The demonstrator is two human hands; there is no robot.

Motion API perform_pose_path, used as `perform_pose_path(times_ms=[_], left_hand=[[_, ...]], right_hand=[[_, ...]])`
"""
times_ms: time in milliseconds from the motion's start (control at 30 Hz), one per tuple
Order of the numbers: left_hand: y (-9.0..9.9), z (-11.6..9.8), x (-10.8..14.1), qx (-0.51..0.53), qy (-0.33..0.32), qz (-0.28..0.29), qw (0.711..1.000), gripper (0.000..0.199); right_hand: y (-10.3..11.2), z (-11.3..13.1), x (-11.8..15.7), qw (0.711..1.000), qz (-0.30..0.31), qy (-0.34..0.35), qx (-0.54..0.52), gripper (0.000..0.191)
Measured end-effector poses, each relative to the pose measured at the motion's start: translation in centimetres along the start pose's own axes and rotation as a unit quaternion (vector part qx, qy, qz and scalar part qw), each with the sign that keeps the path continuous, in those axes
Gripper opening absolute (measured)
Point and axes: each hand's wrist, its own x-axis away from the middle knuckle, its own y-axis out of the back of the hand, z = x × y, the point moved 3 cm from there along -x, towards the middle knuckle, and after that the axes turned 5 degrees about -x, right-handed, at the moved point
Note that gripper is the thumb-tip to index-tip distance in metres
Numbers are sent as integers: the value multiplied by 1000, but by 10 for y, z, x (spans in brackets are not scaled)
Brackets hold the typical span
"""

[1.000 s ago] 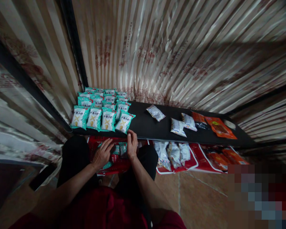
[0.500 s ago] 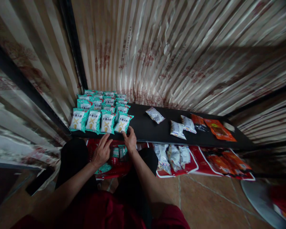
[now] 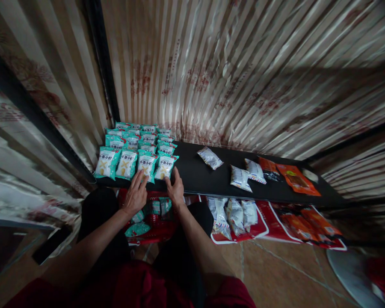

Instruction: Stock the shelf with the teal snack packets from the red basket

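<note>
Rows of teal-and-white snack bags stand at the left end of a black shelf (image 3: pixel 192 175). My left hand (image 3: pixel 136 194) is open, its outstretched fingertips resting against the lower front of the third snack bag (image 3: pixel 146 164) in the front row. At the right end of that row, my right hand (image 3: pixel 176 190) touches the lower right edge of another snack bag (image 3: pixel 164 167). Thumb and forefinger are apart there, not wrapped round the bag. Below the shelf, between my knees, a red basket (image 3: pixel 154 234) holds several teal packets (image 3: pixel 137 229).
Farther right on the shelf lie silver-white bags (image 3: pixel 240 178) and orange packets (image 3: pixel 297 179). Under them, red baskets (image 3: pixel 267 226) hold more silver-white bags (image 3: pixel 235 216) and orange packets (image 3: pixel 319 222). A striped curtain (image 3: pixel 199 77) hangs behind, with a dark post (image 3: pixel 105 64) at the left.
My left hand has moved up slightly, its fingertips now on the third front bag. My right hand stays beside the last bag. The view has shifted slightly.
</note>
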Motion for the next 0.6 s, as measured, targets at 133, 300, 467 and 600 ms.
perform_pose_path(times_ms=[133,300,467,600], left_hand=[[-3,-1,1,-3,-1,5,1000,55],[-4,0,2,-3,-1,10,1000,56],[-6,0,4,-7,3,15,1000,55],[-9,-1,4,3,0,12,1000,57]], right_hand=[[-5,1,-5,999,20,28,5,58],[-6,1,-7,999,23,26,10,55],[-4,2,-5,999,5,19,31,57],[-8,3,-6,998,42,35,28,52]])
